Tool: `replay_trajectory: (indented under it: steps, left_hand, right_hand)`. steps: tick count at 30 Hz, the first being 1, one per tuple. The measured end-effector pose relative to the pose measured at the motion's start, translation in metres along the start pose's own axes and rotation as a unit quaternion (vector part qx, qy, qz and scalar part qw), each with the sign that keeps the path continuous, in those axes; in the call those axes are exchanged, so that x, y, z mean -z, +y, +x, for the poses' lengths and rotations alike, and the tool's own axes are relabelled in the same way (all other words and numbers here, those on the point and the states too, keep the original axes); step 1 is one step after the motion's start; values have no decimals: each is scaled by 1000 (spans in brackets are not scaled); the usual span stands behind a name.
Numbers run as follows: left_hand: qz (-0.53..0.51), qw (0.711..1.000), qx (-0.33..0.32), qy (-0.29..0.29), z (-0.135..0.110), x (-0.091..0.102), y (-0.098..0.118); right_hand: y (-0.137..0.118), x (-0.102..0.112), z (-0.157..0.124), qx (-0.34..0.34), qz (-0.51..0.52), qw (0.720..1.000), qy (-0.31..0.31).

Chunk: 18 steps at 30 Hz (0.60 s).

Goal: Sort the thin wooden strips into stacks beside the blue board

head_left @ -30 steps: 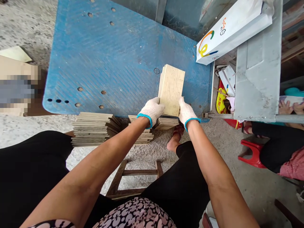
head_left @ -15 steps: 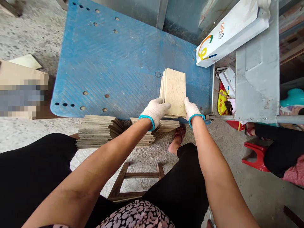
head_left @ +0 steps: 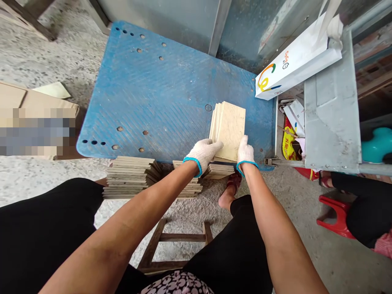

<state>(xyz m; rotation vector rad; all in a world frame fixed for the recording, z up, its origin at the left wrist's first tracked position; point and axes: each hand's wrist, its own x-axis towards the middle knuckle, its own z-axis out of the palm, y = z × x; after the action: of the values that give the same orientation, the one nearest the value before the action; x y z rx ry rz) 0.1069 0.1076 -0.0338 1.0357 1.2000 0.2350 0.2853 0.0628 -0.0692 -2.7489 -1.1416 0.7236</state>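
A small stack of pale boards (head_left: 229, 130) lay on the near right part of the blue table (head_left: 159, 85), its layers fanned slightly at the left edge. The left hand (head_left: 203, 152), in a white knit glove with a blue cuff, pressed its fingers flat against the stack's near left edge, while the right hand (head_left: 245, 150), gloved the same way, rested against the near right corner; both sets of fingers were extended along the boards rather than curled, bracing the stack between them more than gripping it. Judging from this, one batch had been set on the table and was being squared up, and much more remained: two taller piles of boards (head_left: 130, 177) stood on the concrete floor just under the table's near edge, between the person's knees and the table. A white paper bag (head_left: 294, 61) leaned at the far right against a grey metal frame (head_left: 332, 106). A wooden stool (head_left: 174, 241) showed below the arms, and a red plastic stool (head_left: 335, 214) stood well off to the right beside another seated person.
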Motion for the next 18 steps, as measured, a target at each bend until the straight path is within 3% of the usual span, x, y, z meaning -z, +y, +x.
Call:
replay_trajectory:
  steps: [2, 4, 8, 12, 15, 18]
  left_hand:
    - [-14, 1000, -3, -11, -2, 0, -4]
    - [-39, 999, -13, -28, -5, 1, -7]
    - [-122, 989, -40, -79, -15, 4, -2]
    - [-222, 964, -81, -120, -14, 14, 19]
    - [-304, 938, -110, -128, -7, 24, 35]
    - [-342, 927, -96, -118, -9, 29, 41]
  right_hand:
    - [-6, 5, -11, -79, 66, 995, 19]
    - [-12, 13, -23, -103, 129, 986, 36]
    - [-23, 32, -47, -77, 189, 977, 57]
    - [-32, 45, -74, -39, 215, 973, 79]
    - [-31, 48, -93, -8, 225, 971, 87]
    - [-25, 44, -108, 29, 215, 971, 102]
